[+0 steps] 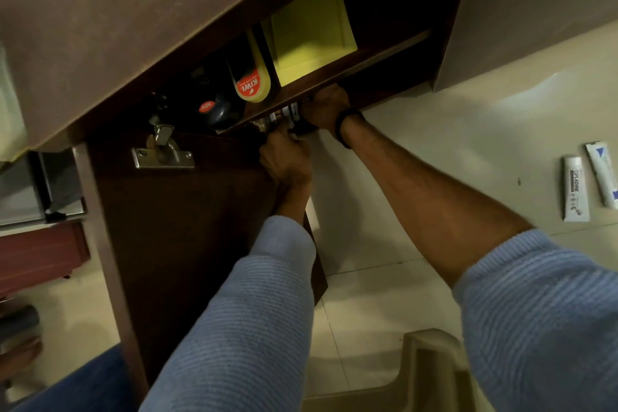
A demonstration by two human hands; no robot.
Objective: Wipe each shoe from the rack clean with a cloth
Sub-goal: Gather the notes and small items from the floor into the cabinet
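A brown cabinet (133, 27) fills the far left of the view, and its dark door (187, 227) stands open toward the person. The pale tiled floor (434, 150) spreads to the right. Two arms in blue ribbed sleeves (254, 311) reach from the near edge into the cabinet; the right sleeve is pushed up past the forearm. A beige stool (431, 365) stands on the floor near the person, between the arms.

On the cabinet shelf (351, 67) lies a yellow box (311, 30). Just left of it is a yellow polish bottle (252, 84) with a red label, and further left a dark round tin (217, 110) with a red sticker. A metal hinge (163, 154) sits on the inside of the door. Two white tubes (576, 189) lie side by side on the floor at the far right.

Both hands meet just under the shelf's front edge, on a dark object (294, 120) with small pale labels — too hidden to say whether it is a shoe. The left hand (287, 160) has its fingers curled round the object's near end. The right hand (329, 107), a black band (347, 125) on its wrist, lies over the far end; its fingers go under the shelf — I cannot tell how they lie.
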